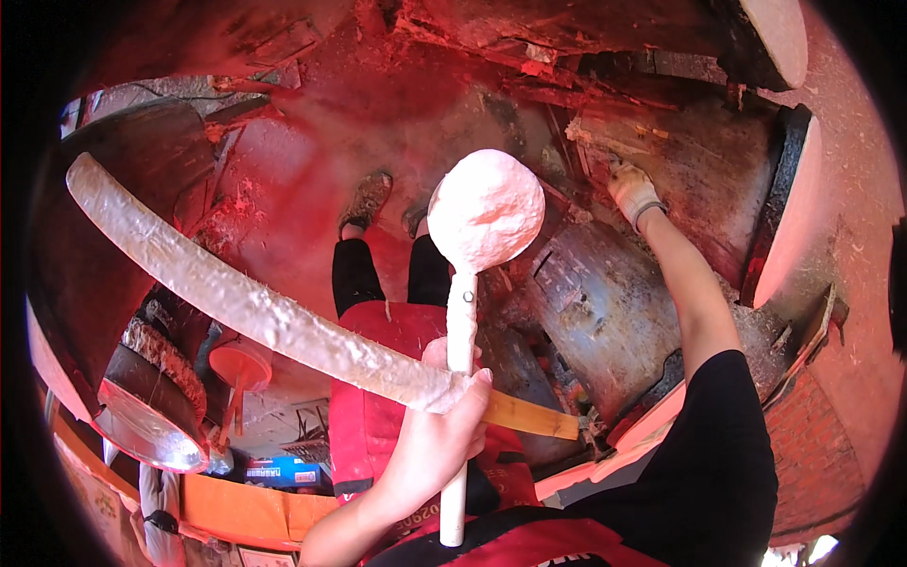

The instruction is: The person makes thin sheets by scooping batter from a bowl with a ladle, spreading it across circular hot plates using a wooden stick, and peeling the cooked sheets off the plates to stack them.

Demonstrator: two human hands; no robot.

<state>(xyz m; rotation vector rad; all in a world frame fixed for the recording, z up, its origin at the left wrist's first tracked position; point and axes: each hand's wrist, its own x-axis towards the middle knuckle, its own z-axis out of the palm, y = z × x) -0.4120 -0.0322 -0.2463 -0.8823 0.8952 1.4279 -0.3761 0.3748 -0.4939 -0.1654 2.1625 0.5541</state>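
Note:
My left hand [439, 425] is wrapped round a ladle [487, 213] and a long flat wooden stick [255, 307], which cross in its grip. The ladle stands with its round bowl away from me, coated in a pale, lumpy crust. Its pale handle runs down toward my apron. Most of the stick wears a whitish coat, while its right end is bare yellow wood. Out to the right, my right hand [633, 192], in a pale glove, rests against the side of a stained metal drum [704, 175]. Its fingers are partly hidden, so their closure is unclear.
Another metal drum [605, 312] lies nearer on the right. At left are a dark drum [142, 156], a shiny-faced round container [151, 425] and a red scoop-like thing [241, 364]. A blue package [283, 471] lies by an orange ledge [250, 510]. My shoe [367, 197] stands on the dusty floor.

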